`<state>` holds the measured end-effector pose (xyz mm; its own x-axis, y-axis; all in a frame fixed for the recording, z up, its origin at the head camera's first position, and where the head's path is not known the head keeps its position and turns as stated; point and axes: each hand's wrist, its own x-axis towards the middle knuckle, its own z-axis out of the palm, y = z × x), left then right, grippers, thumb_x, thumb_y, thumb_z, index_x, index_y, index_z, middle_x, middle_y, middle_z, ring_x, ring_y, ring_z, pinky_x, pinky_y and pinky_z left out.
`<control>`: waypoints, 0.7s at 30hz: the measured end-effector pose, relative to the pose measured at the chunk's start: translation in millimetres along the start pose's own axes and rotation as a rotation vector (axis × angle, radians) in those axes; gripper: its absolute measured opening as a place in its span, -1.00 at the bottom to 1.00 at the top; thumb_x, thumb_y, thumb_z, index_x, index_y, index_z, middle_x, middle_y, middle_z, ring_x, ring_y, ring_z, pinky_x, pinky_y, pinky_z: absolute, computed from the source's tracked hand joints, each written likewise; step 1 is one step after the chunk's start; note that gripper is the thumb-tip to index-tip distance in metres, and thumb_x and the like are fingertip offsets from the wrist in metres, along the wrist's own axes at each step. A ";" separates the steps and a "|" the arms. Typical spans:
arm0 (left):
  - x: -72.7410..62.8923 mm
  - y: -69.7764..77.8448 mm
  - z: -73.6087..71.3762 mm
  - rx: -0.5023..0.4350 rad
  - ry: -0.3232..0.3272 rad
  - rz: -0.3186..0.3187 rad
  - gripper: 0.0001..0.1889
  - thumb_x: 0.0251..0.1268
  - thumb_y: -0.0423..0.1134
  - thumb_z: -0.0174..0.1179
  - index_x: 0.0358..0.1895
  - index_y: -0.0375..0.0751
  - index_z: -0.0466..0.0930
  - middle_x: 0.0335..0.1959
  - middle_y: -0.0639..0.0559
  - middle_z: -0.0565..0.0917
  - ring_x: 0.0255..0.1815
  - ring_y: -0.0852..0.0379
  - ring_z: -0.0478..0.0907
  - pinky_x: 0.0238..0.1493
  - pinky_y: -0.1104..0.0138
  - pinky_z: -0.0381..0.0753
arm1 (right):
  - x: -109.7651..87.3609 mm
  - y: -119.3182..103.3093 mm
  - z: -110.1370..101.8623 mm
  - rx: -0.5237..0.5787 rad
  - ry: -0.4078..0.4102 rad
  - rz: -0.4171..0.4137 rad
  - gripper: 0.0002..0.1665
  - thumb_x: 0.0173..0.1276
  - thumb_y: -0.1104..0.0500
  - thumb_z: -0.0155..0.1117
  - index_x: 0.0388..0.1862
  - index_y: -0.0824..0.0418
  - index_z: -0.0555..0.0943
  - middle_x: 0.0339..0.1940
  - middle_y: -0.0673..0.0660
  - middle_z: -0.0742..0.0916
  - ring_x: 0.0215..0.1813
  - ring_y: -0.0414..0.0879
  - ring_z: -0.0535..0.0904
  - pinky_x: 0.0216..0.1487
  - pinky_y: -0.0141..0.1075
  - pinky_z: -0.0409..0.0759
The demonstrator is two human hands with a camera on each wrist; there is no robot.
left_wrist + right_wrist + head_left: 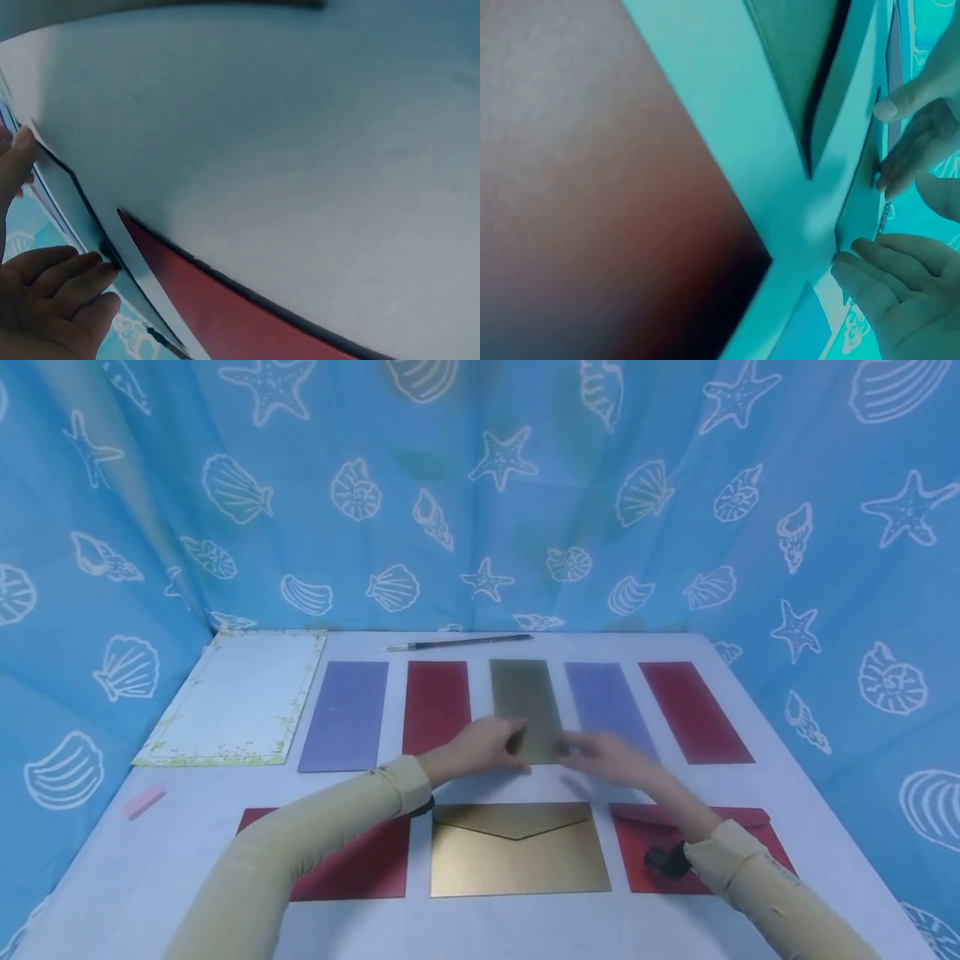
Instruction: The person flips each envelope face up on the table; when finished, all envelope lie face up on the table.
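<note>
A dark gold envelope (527, 706) lies in the middle of the back row, between my two hands. My left hand (483, 747) is at its lower left edge, thumb and fingers spread apart. At the lower right edge, my right hand (609, 758) has its fingertips by the envelope, slightly blurred. Fingers of the right hand (900, 292) look fairly straight in the right wrist view. The left wrist view shows the left hand (56, 300) with loosely extended fingers. Nearer me lies a shiny gold envelope (517, 860) with a pointed flap.
Purple envelopes (347, 714) and red envelopes (693, 712) flank the dark gold one. Two red envelopes, one (352, 860) under my left forearm, lie in front. Bordered paper (232, 697), a pink eraser (143, 802) and a slim pen (459, 643) are on the white table.
</note>
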<state>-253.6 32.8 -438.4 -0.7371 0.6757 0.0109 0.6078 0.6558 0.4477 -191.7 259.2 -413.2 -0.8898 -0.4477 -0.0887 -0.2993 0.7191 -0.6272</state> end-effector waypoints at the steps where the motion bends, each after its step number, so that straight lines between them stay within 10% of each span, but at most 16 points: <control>1: 0.2 0.3 -0.2 0.007 0.003 -0.003 -0.41 0.00 0.02 0.48 0.10 -0.11 0.52 -0.13 0.08 0.63 -0.16 0.20 0.55 -0.17 0.41 0.56 | 0.6 1.1 1.3 0.005 -0.002 -0.008 -0.44 0.43 0.14 0.18 0.33 0.37 0.40 0.05 0.23 0.67 -0.04 0.01 0.63 -0.07 -0.12 0.62; 15: 7.9 -3.1 -0.3 0.104 -0.002 0.071 -0.56 0.04 0.03 0.45 -0.06 -0.09 0.61 -0.20 0.12 0.67 -0.26 0.27 0.52 -0.16 0.46 0.54 | -2.4 16.6 2.4 0.069 0.036 -0.013 -0.38 0.46 0.16 0.15 0.41 0.36 0.30 0.18 0.28 0.61 0.18 0.16 0.54 0.09 0.02 0.55; 21: 2.7 -3.1 -3.2 0.068 0.012 0.078 -0.61 0.10 0.05 0.38 -0.14 -0.16 0.65 -0.55 0.17 0.57 -0.51 0.27 0.46 -0.47 0.49 0.47 | -9.3 22.4 -3.0 0.067 0.072 0.032 -0.44 0.52 0.18 0.03 0.40 0.43 0.28 0.23 0.36 0.55 0.19 0.21 0.52 0.14 0.07 0.50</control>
<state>-258.5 31.6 -436.9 -0.6902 0.7216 0.0546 0.6817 0.6230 0.3835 -191.1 281.0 -424.1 -0.9216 -0.3842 -0.0554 -0.2487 0.6941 -0.6756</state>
